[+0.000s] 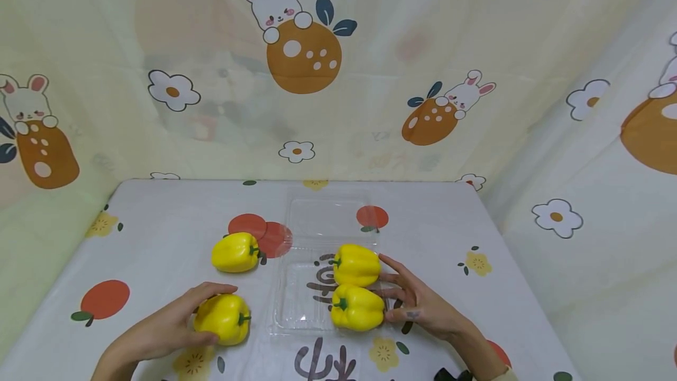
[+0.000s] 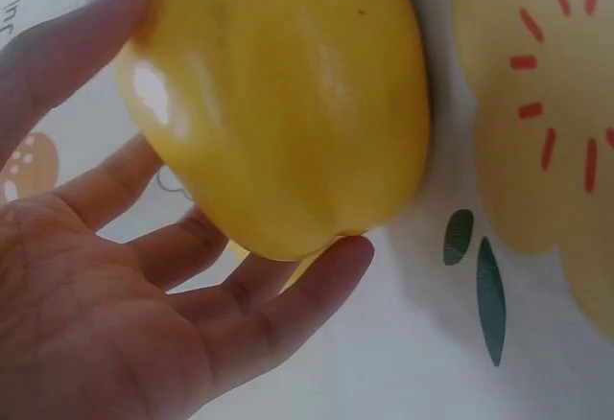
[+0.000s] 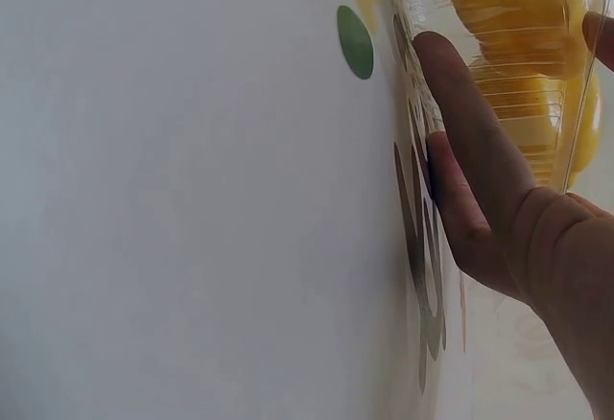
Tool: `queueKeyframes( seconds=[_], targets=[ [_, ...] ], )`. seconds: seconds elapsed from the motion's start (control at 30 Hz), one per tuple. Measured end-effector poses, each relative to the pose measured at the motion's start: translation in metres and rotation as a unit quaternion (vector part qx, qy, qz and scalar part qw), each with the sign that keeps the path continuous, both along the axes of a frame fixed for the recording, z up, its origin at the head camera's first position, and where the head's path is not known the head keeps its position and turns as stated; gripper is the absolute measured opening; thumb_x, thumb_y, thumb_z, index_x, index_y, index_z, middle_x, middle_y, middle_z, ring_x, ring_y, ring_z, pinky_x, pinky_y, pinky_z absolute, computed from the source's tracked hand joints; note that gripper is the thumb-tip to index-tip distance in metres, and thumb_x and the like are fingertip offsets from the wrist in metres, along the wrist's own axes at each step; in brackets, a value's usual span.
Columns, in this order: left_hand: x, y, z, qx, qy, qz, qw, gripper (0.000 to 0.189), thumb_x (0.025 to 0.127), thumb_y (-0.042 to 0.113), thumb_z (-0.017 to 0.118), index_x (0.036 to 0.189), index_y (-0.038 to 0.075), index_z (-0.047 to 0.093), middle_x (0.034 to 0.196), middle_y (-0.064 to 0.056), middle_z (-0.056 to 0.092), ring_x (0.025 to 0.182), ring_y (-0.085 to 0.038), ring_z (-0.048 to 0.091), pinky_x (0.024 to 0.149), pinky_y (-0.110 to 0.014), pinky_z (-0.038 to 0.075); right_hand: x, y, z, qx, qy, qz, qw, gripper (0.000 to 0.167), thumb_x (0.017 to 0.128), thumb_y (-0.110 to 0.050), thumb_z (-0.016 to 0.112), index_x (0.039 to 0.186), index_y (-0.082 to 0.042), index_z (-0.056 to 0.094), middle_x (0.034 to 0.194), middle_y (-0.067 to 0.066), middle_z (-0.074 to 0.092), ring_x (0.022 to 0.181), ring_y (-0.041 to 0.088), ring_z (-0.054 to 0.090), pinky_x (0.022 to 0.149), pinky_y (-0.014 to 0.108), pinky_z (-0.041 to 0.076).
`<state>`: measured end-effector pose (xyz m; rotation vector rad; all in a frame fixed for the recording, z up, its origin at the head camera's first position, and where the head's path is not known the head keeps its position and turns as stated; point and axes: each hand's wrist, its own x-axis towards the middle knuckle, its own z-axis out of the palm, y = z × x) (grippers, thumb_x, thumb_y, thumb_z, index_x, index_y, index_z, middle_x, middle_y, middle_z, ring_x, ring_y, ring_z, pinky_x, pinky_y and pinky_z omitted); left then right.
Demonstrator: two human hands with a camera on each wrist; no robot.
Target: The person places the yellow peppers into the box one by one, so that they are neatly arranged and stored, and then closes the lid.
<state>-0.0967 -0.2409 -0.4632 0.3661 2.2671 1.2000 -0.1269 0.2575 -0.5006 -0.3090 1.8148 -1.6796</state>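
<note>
My left hand holds a yellow bell pepper at the left front, thumb on one side and fingers on the other; the left wrist view shows this pepper close up. A clear plastic box lies unfolded at the table's middle, its lid laid back. Two bell peppers sit side by side along the box's right side, stems facing left. Against that right wall rest the extended fingers of my right hand. Another bell pepper lies left of the box.
A white printed cloth covers the table. Patterned curtains hang at the back and both sides. Part of a small black object shows at the bottom edge, near my right forearm.
</note>
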Motion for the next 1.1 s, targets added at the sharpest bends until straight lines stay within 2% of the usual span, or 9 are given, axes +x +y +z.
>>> queueKeyframes(
  seconds=[0.17, 0.3, 0.4, 0.57, 0.7, 0.77, 0.93, 1.0, 1.1],
  targets=[
    [-0.002, 0.001, -0.003, 0.018, -0.009, 0.000, 0.9998, 0.080, 0.085, 0.026, 0.089, 0.153, 0.015, 0.049, 0.157, -0.017, 0.049, 0.136, -0.039, 0.047, 0.113, -0.079, 0.037, 0.000, 0.001, 0.000, 0.000, 0.000, -0.002, 1.0000, 0.105, 0.094, -0.008, 0.076, 0.171, -0.035, 0.008, 0.172, 0.030, 0.016, 0.142, 0.032, 0.054, 0.106, 0.036, 0.060],
    [-0.003, 0.001, -0.004, 0.015, 0.009, -0.007, 0.9998, 0.077, 0.086, 0.025, 0.087, 0.152, 0.015, 0.050, 0.152, -0.014, 0.054, 0.129, -0.032, 0.051, 0.111, -0.063, 0.048, 0.001, 0.001, 0.001, -0.007, -0.003, -0.004, 1.0000, 0.106, 0.094, -0.006, 0.076, 0.171, -0.034, 0.008, 0.173, 0.031, 0.014, 0.142, 0.032, 0.055, 0.106, 0.037, 0.060],
    [-0.004, 0.002, -0.003, 0.008, 0.016, -0.007, 0.9998, 0.075, 0.086, 0.023, 0.087, 0.151, 0.015, 0.051, 0.148, -0.013, 0.057, 0.127, -0.031, 0.052, 0.107, -0.059, 0.050, 0.001, 0.000, 0.001, -0.006, -0.003, -0.005, 1.0000, 0.107, 0.094, -0.006, 0.076, 0.171, -0.034, 0.008, 0.173, 0.031, 0.014, 0.142, 0.032, 0.055, 0.106, 0.038, 0.060],
    [-0.004, 0.004, -0.002, 0.003, 0.006, 0.000, 1.0000, 0.073, 0.086, 0.024, 0.087, 0.150, 0.015, 0.053, 0.148, -0.014, 0.057, 0.128, -0.036, 0.051, 0.105, -0.065, 0.049, 0.001, 0.000, 0.002, -0.006, -0.005, -0.006, 1.0000, 0.106, 0.093, -0.006, 0.076, 0.171, -0.035, 0.009, 0.172, 0.030, 0.016, 0.142, 0.032, 0.055, 0.106, 0.037, 0.060],
    [-0.003, 0.004, 0.001, 0.003, 0.029, -0.002, 0.9996, 0.072, 0.087, 0.028, 0.086, 0.150, 0.015, 0.054, 0.150, -0.013, 0.057, 0.131, -0.036, 0.051, 0.102, -0.064, 0.051, 0.001, 0.000, 0.002, -0.011, -0.002, -0.002, 0.9999, 0.107, 0.094, -0.006, 0.075, 0.171, -0.033, 0.007, 0.172, 0.031, 0.014, 0.142, 0.031, 0.054, 0.106, 0.036, 0.060],
    [-0.003, 0.004, 0.003, 0.001, 0.050, -0.004, 0.9987, 0.072, 0.087, 0.031, 0.086, 0.150, 0.016, 0.054, 0.150, -0.011, 0.058, 0.130, -0.029, 0.052, 0.100, -0.060, 0.052, 0.001, 0.001, 0.001, -0.014, -0.001, -0.001, 0.9999, 0.107, 0.094, -0.005, 0.075, 0.171, -0.033, 0.007, 0.172, 0.032, 0.013, 0.142, 0.031, 0.054, 0.106, 0.036, 0.060],
    [-0.004, 0.004, 0.008, 0.000, 0.095, -0.014, 0.9954, 0.071, 0.089, 0.037, 0.084, 0.151, 0.019, 0.054, 0.149, -0.005, 0.060, 0.122, -0.001, 0.051, 0.094, -0.048, 0.053, 0.001, 0.002, -0.001, -0.014, -0.002, 0.000, 0.9999, 0.107, 0.094, -0.004, 0.076, 0.171, -0.034, 0.008, 0.173, 0.030, 0.013, 0.143, 0.031, 0.054, 0.106, 0.036, 0.060],
    [-0.005, 0.004, 0.010, 0.001, 0.102, -0.016, 0.9947, 0.071, 0.089, 0.038, 0.084, 0.151, 0.018, 0.054, 0.150, -0.005, 0.061, 0.121, 0.003, 0.051, 0.094, -0.048, 0.053, 0.001, 0.002, -0.001, -0.013, -0.001, 0.000, 0.9999, 0.107, 0.094, -0.004, 0.076, 0.171, -0.035, 0.008, 0.173, 0.029, 0.014, 0.143, 0.032, 0.054, 0.106, 0.036, 0.060],
    [-0.005, 0.005, 0.014, 0.004, 0.104, -0.017, 0.9944, 0.072, 0.089, 0.037, 0.085, 0.151, 0.017, 0.055, 0.150, -0.006, 0.060, 0.121, 0.002, 0.051, 0.094, -0.047, 0.053, 0.000, 0.002, -0.003, -0.014, 0.000, -0.002, 0.9999, 0.107, 0.093, -0.004, 0.076, 0.171, -0.035, 0.008, 0.173, 0.030, 0.015, 0.143, 0.032, 0.054, 0.105, 0.037, 0.060]
  ],
)
